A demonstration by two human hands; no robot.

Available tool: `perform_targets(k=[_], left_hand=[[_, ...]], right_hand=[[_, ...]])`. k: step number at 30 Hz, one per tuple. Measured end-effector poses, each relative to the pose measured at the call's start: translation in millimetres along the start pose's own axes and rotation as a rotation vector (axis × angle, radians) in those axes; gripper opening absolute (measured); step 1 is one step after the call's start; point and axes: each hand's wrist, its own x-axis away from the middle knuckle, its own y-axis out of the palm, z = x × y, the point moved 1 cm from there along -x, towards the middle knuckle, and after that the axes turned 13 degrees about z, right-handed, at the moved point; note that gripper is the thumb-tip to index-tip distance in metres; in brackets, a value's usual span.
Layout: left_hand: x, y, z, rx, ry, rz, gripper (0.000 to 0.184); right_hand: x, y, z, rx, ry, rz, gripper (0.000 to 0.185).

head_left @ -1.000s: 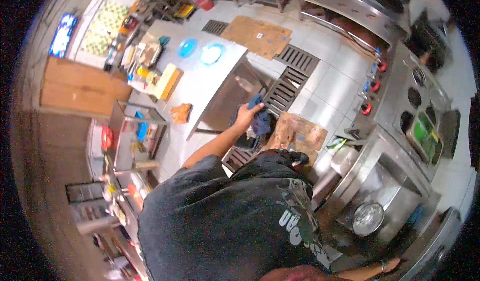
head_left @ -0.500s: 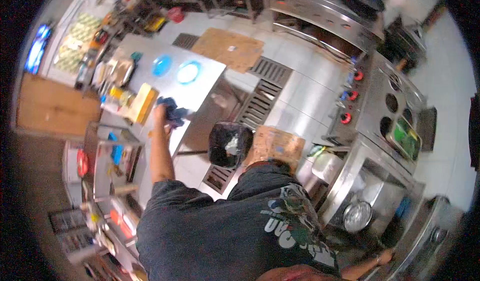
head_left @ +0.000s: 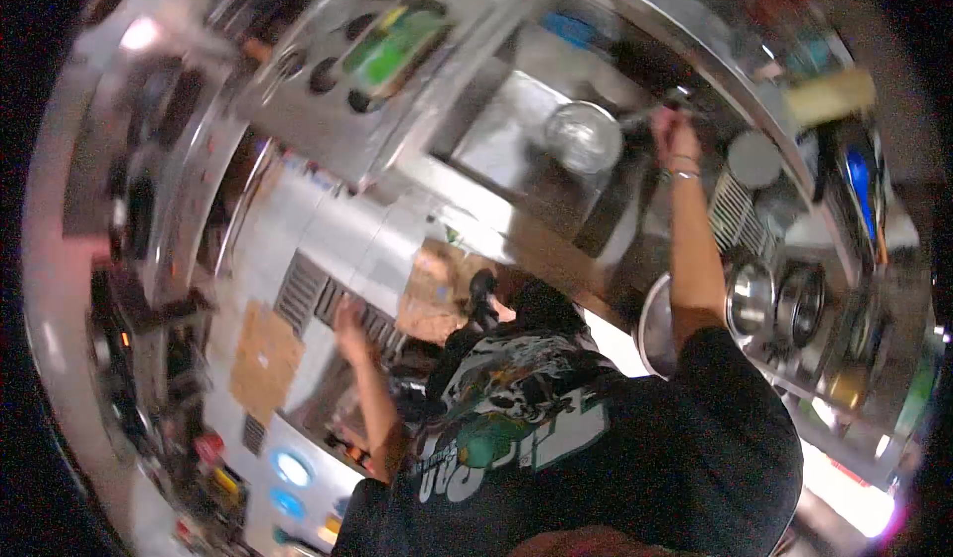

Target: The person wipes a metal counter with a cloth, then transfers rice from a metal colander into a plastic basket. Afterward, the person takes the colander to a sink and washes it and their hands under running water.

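Closest in, it's a black printed T-shirt [head_left: 556, 448], arms out to either side. Past the right elbow stand shiny round metal pots [head_left: 751, 297], crowded on a rack. Left hand [head_left: 349, 327] up over the floor, well away from the sink, and nothing shows in it; it's a smear of blur, so I can't tell whether the fingers are apart or together.

Out to the right hand [head_left: 678, 140], and here's the action! It's at a small silvery metal fitting [head_left: 680, 93], a tap by the look of it, beside the sink. Fingers bunched around there, but whether they're clamped on it I cannot tell. Just beside sits the round, shiny metal bowl [head_left: 584, 137], in the rectangular stainless-steel sink [head_left: 508, 120], neither hand on it.

The step in hand, I'd judge, is working that fitting; water running or not, the blur won't say. The next move calls for a sure grip there and a small, controlled turn, the bowl left undisturbed.

Farther off, a metal tray with bright green contents [head_left: 392, 53] on the steel counter, and away at lower left, a round blue-rimmed plate [head_left: 293, 468] on a pale worktop [head_left: 333, 466].
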Motion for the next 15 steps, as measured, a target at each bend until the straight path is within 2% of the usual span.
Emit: perform_targets(k=[1, 2, 4, 6, 7, 9, 11, 12, 13, 14, 15], left_hand=[[23, 87, 68, 0.381, -0.275, -0.177, 0.042], [48, 150, 98, 0.395, -0.198, -0.400, 0.044], [93, 259, 135, 0.478, -0.227, -0.809, 0.050], [136, 352, 176, 0.480, -0.463, -0.986, 0.046], [158, 388, 194, 0.421, -0.508, -1.036, 0.046], [190, 458, 209, 0.336, -0.592, -1.111, 0.044], [190, 531, 201, 0.267, -0.646, -1.170, 0.045], [186, 568, 193, 0.466, -0.975, -1.697, 0.042], [182, 587, 192, 0.679, -1.331, -2.206, 0.041], [187, 605, 191, 0.637, -1.352, -2.228, 0.041], [196, 624, 190, 0.462, -1.079, -1.686, 0.037]], right_hand=[[14, 41, 23, 0.007, -0.127, 0.550, 0.021], [34, 102, 32, 0.166, -0.186, 0.388, 0.021], [18, 53, 43, 0.513, -0.169, 0.678, 0.024], [-9, 40, 59, 0.357, -0.540, 0.223, 0.026], [-21, 36, 66, 0.236, -0.660, -0.041, 0.030], [-45, 28, 74, -0.395, -0.342, 0.095, 0.026], [-47, 51, 73, -0.099, -0.084, 0.523, 0.023], [-35, 66, 66, 0.042, 0.064, 0.726, 0.022], [-15, 102, 53, 0.905, -0.085, 0.605, 0.025], [1, 122, 46, 1.758, -0.214, 0.408, 0.027], [9, 115, 48, 1.751, -0.227, 0.452, 0.027]])
